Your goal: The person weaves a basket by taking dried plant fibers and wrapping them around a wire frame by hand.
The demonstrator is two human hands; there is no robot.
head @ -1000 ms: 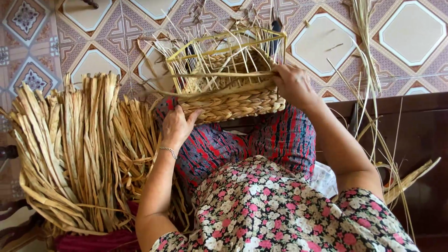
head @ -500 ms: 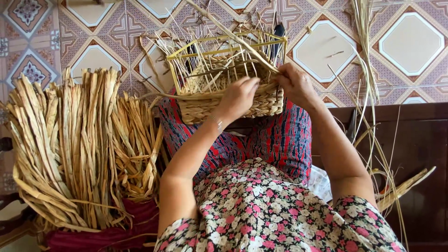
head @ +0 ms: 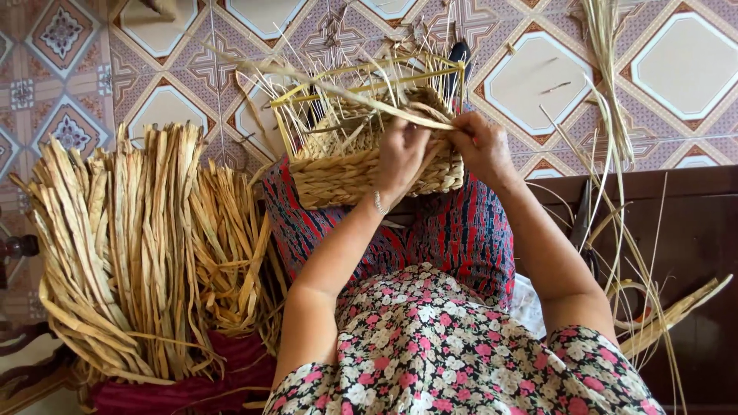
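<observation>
A half-woven straw basket (head: 346,173) on a yellow wire frame (head: 369,81) rests on my lap, its loose straw ends sticking up. My left hand (head: 401,154) grips the basket's near rim and pinches a flat straw strand (head: 346,94) that runs up and to the left across the frame. My right hand (head: 480,146) sits just to the right of it on the rim and holds the same strand's lower end.
A large bundle of dried flat straw strips (head: 131,246) lies at my left on a dark red cloth (head: 200,380). Long thin straws (head: 615,138) hang at the right over a dark wooden bench (head: 684,230). A patterned tile floor (head: 77,69) lies beyond.
My left hand rose from my knee to the basket's rim and met my right hand there. A straw strand is now held across the frame.
</observation>
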